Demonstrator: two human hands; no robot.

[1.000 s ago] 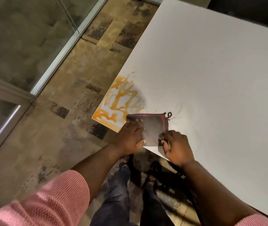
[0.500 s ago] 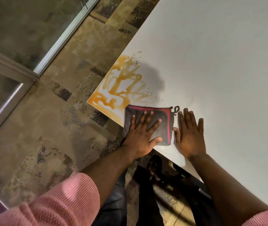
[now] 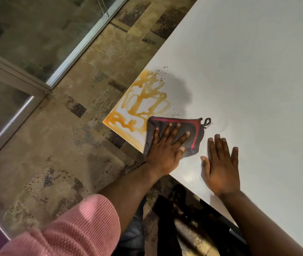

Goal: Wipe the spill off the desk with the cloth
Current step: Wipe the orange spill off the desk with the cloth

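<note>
An orange, streaky spill (image 3: 143, 100) with small dark crumbs covers the near-left corner of the white desk (image 3: 248, 71). A dark grey cloth (image 3: 195, 141) with a red border and a small hanging loop lies flat at the spill's right edge, just touching it. My left hand (image 3: 167, 148) presses flat on the cloth with its fingers spread. My right hand (image 3: 220, 167) lies flat on the bare desk a short way right of the cloth, fingers apart, holding nothing.
The desk's near edge runs diagonally under both wrists. Patterned brown carpet (image 3: 64, 135) lies to the left, with a glass partition in a metal frame (image 3: 77, 48) beyond it. My legs and dark chair parts (image 3: 180, 209) show below the desk edge.
Both hands pinched the cloth a second ago. The left hand now lies flat on it, and the right hand has left the cloth and rests on the desk to its right.
</note>
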